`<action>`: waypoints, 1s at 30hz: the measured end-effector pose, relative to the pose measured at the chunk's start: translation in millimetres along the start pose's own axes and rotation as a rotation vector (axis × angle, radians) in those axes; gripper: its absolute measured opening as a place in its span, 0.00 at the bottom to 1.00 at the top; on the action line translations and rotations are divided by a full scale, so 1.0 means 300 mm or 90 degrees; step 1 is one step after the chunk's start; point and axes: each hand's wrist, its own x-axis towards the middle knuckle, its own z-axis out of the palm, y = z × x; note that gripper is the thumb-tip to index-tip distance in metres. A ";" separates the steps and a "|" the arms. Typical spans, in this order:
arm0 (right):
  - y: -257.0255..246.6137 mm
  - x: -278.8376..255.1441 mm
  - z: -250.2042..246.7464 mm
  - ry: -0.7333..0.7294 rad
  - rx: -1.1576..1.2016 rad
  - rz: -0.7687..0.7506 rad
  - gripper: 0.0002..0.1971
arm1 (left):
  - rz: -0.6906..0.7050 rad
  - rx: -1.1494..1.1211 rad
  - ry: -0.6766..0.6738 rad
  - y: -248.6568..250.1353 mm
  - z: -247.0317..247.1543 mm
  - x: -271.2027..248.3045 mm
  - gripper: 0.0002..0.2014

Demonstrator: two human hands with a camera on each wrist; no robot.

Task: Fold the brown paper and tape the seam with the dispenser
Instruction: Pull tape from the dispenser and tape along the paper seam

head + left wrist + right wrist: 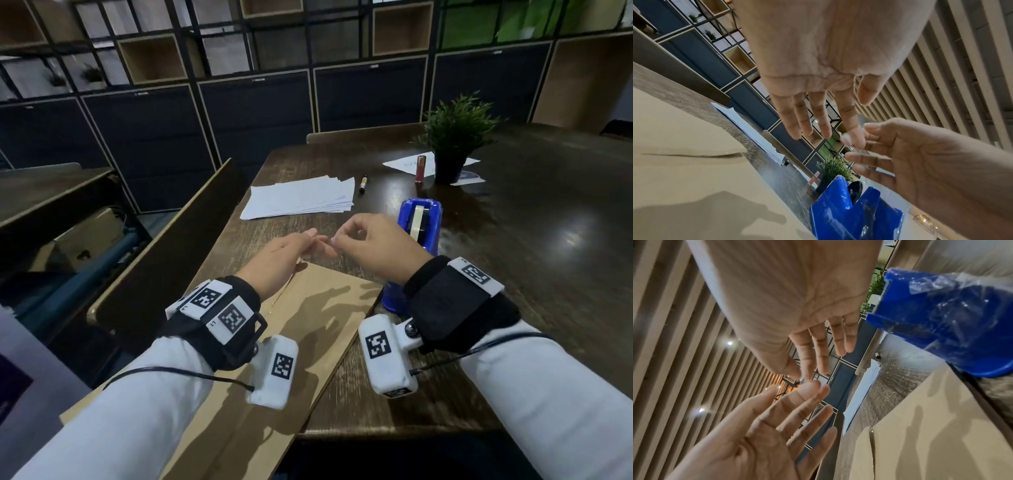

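Folding looks done on the brown paper (pixel 318 308), while the right hand (pixel 373 246) pinches a small clear tape piece (pixel 846 138) against the straight fingers (pixel 856 138) of the left hand (pixel 277 260), so the seam (pixel 281 294) seems not yet taped.

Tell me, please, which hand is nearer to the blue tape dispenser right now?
Right. The right hand hovers just beside the blue tape dispenser, its wrist crossing in front of it. The left hand is farther off, raised over the brown paper, fingertips meeting the right hand's.

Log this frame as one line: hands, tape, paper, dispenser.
left hand: open, fingertip on tape piece | right hand: pinches tape piece | brown paper: folded, flat | dispenser: untouched, right of paper
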 end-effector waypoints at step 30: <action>0.012 0.008 0.105 0.022 -0.010 -0.125 0.03 | -0.186 0.648 -0.057 -0.157 -0.199 0.053 0.13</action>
